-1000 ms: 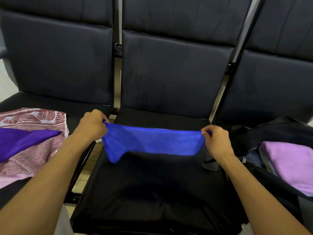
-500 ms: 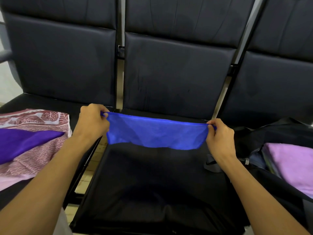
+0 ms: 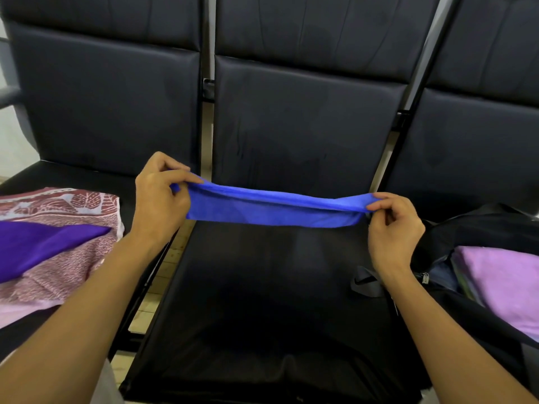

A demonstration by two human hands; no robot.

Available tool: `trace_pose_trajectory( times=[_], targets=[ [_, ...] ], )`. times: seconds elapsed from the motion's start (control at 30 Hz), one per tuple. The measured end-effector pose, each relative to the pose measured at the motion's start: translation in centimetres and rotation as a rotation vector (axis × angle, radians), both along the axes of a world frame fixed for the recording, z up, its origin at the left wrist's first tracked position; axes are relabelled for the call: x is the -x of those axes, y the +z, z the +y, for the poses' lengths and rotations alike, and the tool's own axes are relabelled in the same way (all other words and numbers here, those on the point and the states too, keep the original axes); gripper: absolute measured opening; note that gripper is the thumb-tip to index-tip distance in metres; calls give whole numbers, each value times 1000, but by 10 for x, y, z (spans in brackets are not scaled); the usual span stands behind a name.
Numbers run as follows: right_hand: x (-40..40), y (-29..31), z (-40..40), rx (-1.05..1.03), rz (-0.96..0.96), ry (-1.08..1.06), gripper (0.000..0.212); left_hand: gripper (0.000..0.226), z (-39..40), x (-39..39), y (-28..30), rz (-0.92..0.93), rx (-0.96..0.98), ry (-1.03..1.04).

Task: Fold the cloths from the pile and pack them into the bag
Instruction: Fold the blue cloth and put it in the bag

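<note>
A blue cloth [image 3: 271, 209] is stretched in the air above the middle black seat [image 3: 262, 301], folded into a narrow band. My left hand [image 3: 159, 201] pinches its left end and my right hand [image 3: 393, 225] pinches its right end. On the left seat lies the pile: a purple cloth [image 3: 35, 246] on top of a red-and-white patterned cloth [image 3: 73, 205]. On the right seat stands an open black bag [image 3: 481, 228] with a folded lilac cloth [image 3: 507, 281] inside.
Three black padded seats with high backrests [image 3: 291, 123] stand in a row, with metal frame bars between them. A tiled floor shows through the gap [image 3: 163, 275] between the left and middle seats. A grey strap [image 3: 364, 284] of the bag lies on the middle seat.
Both hands have lifted the blue cloth higher and pulled it taut. Its hanging part has been gathered up, so it now shows as a narrower band.
</note>
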State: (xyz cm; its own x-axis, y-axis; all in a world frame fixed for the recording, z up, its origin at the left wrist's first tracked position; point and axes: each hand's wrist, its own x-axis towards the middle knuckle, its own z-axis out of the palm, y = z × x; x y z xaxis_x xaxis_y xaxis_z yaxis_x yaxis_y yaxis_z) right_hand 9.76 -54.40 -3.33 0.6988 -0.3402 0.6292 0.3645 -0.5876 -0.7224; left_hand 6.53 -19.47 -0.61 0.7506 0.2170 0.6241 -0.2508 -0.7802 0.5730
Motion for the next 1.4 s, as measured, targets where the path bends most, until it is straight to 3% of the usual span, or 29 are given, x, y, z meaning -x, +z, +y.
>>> trace_pose_trajectory(
  times=[0.17,0.37,0.5,0.63,0.77,0.93,1.03,1.4],
  targets=[
    [2,-4,8,-27,-21,155,39,33,-9,-2,-4,-68,35,-62],
    [14,-5,31,0,20,403,46,31,-24,-2,-6,-84,-120,-252],
    [23,-4,44,34,187,530,31,30,-42,0,-8,-3,-159,-411],
    [28,-6,54,194,232,572,31,28,-60,3,-11,96,-208,-576],
    [31,-5,62,189,279,662,26,24,-76,4,-16,160,-283,-672],
    [31,-4,59,122,402,800,20,20,-85,8,-18,212,-227,-700],
    [31,0,57,48,531,891,18,28,-87,11,-19,301,-150,-728],
    [35,8,59,-48,692,967,20,25,-86,13,-13,388,-98,-741]
  ],
)
